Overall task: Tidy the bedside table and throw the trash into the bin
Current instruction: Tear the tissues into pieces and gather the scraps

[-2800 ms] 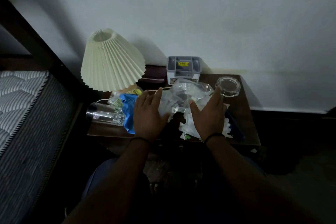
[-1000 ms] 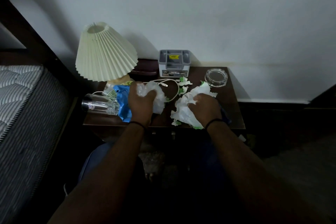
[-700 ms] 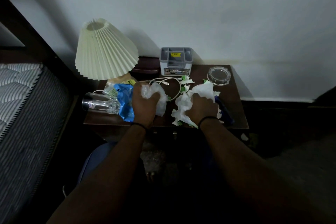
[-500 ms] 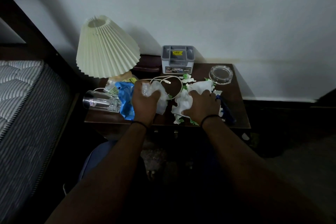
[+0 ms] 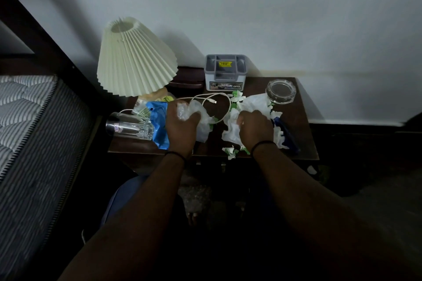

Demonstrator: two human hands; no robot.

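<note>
The mattress fills the left edge, beside a dark wooden counter set against the wall. A pleated lamp stands at the counter's back left, with a grey box to its right and a glass ashtray at the back right corner. A drinking glass lies on its side at the left edge, touching a blue wrapper. White paper with green scraps is heaped right of centre – the right hand has its grip curled into this paper. The left hand has its grip closed round a crumpled clear bag, just beside the wrapper. A white cable loops between the two hands, and a dark blue object, not identifiable, lies just right of the paper. No bin is in view.
</note>
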